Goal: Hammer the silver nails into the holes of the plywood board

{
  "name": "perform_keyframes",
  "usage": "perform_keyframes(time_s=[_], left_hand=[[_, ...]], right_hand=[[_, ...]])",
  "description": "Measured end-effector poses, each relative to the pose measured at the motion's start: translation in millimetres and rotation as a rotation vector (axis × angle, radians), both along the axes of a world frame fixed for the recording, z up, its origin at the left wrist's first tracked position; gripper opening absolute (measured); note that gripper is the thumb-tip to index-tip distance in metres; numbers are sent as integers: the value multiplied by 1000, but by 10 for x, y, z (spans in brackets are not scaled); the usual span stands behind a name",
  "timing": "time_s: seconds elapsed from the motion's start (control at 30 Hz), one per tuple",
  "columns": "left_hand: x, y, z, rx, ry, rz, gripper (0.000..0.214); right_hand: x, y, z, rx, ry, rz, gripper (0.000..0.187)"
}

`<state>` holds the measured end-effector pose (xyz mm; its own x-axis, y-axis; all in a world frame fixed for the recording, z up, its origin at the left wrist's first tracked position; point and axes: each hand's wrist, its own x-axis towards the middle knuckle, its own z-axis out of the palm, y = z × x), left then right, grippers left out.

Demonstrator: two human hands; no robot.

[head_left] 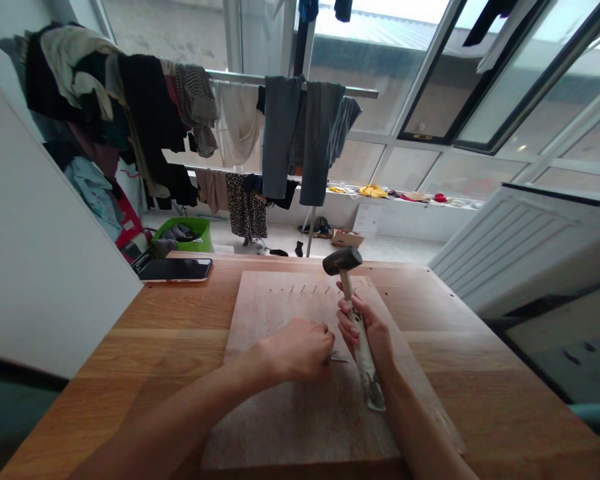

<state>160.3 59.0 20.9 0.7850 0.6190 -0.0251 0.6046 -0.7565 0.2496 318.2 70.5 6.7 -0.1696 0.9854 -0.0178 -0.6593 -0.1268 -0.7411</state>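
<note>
My right hand is wrapped round the pale, stained wooden handle of a hammer. The dark, blocky head points up and away from me. To its left, my left hand is closed in a fist low over a wooden board. Thin metal nails poke out from the right side of that fist; how many lie inside is hidden. Along the board's far part stands a row of several nails, upright or slightly tilted. Part of the row is behind the hammer and my right hand.
The board lies on a wooden table. A phone rests at the table's far left corner. Beyond the far edge are a green basket of cloth and a rack of hanging clothes. A white ribbed panel borders the right side.
</note>
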Motion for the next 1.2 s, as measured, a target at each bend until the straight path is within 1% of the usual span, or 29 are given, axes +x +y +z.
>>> perform_keyframes(time_s=[0.13,0.2,0.23,0.33,0.47,0.57,0.63,0.77,0.9,1.1,1.2], left_hand=[[-48,16,4,18,-14,-26,7],[-113,48,31,28,-39,-6,4],[-157,79,45,26,-54,16,6],[-340,242,83,22,-113,118,11],[-660,546,100,28,-234,287,25],[-856,703,90,16,-332,390,24],[-927,751,75,9,-333,429,21],[-948,768,33,19,-280,455,19],[-937,772,1,56,-288,476,17],[-944,793,-26,36,-374,467,15],[-930,813,-91,7,-475,451,13]], right_hand=[[-6,10,-40,4,15,6,31],[-10,12,-46,4,9,-1,32],[-13,12,-48,3,7,-2,32],[-22,12,-45,2,3,-10,33],[-22,6,-21,-10,-29,-14,34],[-15,-9,6,-32,-40,8,33],[-13,-19,18,-39,-37,11,32],[-12,-30,16,-35,-36,10,31],[-4,-25,-12,-39,-28,17,29],[-10,-12,-43,-23,-37,24,31],[-32,-19,-47,-13,-68,35,32]])
